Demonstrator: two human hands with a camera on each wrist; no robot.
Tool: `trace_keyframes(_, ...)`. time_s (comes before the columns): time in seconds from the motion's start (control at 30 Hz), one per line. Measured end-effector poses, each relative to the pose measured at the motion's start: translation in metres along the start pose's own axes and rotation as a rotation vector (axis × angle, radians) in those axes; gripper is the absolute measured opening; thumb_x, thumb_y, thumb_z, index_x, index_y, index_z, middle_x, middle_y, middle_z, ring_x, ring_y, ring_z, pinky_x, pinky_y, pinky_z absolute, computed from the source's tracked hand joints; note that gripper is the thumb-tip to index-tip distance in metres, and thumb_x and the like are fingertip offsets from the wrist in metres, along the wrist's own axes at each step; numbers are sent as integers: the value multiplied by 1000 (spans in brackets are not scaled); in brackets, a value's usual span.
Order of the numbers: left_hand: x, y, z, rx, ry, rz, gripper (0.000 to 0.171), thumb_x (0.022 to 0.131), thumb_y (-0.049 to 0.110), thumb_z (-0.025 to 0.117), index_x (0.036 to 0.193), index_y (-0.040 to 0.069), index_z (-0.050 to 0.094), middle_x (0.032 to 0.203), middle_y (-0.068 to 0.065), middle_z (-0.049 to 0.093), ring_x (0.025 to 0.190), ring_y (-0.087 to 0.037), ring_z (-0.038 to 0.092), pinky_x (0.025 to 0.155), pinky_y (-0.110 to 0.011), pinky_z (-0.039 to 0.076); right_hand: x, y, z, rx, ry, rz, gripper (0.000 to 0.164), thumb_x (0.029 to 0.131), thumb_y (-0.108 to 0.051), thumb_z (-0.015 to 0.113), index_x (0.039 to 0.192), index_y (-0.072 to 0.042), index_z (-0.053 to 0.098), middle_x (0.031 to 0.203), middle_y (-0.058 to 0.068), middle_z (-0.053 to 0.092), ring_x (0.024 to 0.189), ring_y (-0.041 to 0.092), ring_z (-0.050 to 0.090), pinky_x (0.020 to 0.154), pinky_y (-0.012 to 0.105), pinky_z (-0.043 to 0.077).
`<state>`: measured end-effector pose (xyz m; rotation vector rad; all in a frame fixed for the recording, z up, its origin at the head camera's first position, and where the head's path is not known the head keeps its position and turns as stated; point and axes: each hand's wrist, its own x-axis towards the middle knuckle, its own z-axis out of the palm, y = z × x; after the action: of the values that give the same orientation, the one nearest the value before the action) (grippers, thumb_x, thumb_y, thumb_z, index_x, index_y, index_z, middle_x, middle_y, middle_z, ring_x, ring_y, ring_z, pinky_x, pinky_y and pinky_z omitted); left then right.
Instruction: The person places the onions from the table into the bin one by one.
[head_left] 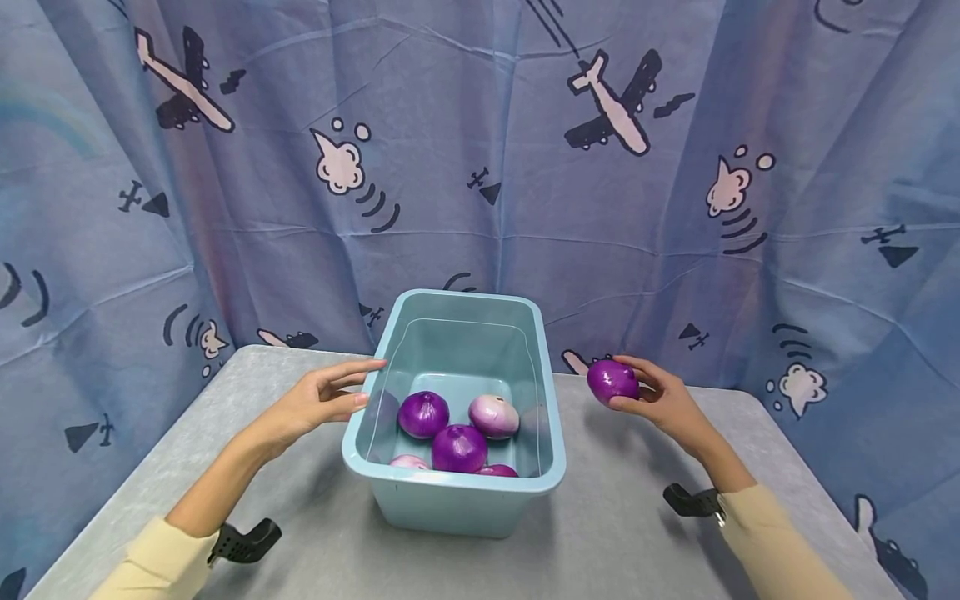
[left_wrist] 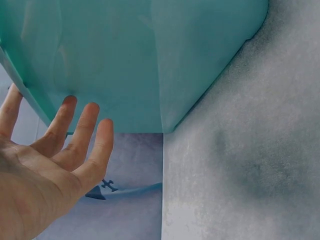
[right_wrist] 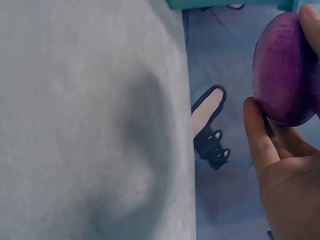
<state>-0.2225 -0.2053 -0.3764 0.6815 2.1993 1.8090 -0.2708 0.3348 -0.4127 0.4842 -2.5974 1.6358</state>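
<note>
A light blue plastic bin [head_left: 450,508] stands on the table with several onions in it. Two purple onions [head_left: 423,414] and a paler pinkish one [head_left: 494,416] show well; the front wall partly hides others. At the bin's left side is my left hand [head_left: 318,400], its extended fingers touching the rim and outer wall. In the left wrist view, that hand [left_wrist: 55,170] has its fingers spread against the bin's wall [left_wrist: 105,65]. Right of the bin, my right hand [head_left: 663,404] holds a purple onion [head_left: 611,381] above the table, gripped between thumb and fingers [right_wrist: 260,135].
The grey table [head_left: 622,517] extends to both sides of the bin. Behind it hangs a blue curtain [head_left: 435,167] printed with airplanes, close to the table's back edge. Black straps with mounts [head_left: 247,542] sit on both wrists.
</note>
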Motion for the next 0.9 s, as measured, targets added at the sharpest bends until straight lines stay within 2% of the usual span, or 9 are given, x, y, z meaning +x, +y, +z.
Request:
trace_keyframes(0.53,-1,1,0,-2,2,3,55,99,16,67,151,10,49,149,-20,48,125,-31,57,92,-43,54,-2,-45,7,85,-58,-63,66,92,-8,77,151,-9,46,151,22,39,127,51,47,89,32,54)
trace_keyframes(0.9,0,1,0,15,7,-14,55,99,19,67,151,13,50,148,-17,49,126,-33,56,94,-45,53,3,-79,10,62,-84,-142,65,92,-5,76,150,-13,49,149,17,44,125,44,50,87,35,55)
